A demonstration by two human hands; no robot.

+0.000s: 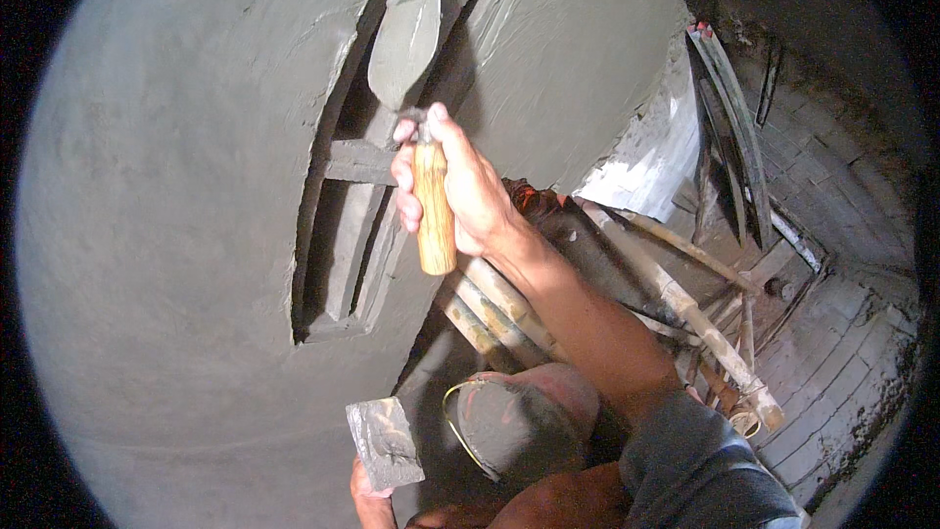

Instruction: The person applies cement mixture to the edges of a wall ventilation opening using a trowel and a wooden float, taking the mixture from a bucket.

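My right hand (pixel 455 181) is closed round the wooden handle of a pointed trowel (pixel 406 34), its fingers near the neck. The blade is coated in grey mortar and points up, in front of a tall recessed opening (pixel 357 162) in the freshly plastered wall (pixel 186 216). Grey bars run along and across inside that opening. Low in the view, my left hand (pixel 370 492) grips a small square mortar board (pixel 387 443) from beneath. Grey mortar is smeared over the board; most of the left fingers are hidden behind it.
A bucket (pixel 524 426) of grey mortar with a thin yellowish handle stands beside the board. Bamboo poles (pixel 499 309) lie behind my right forearm, and a longer pole (pixel 685 309) slants at the right. Curved strips (pixel 734 127) lean near a block wall (pixel 832 411).
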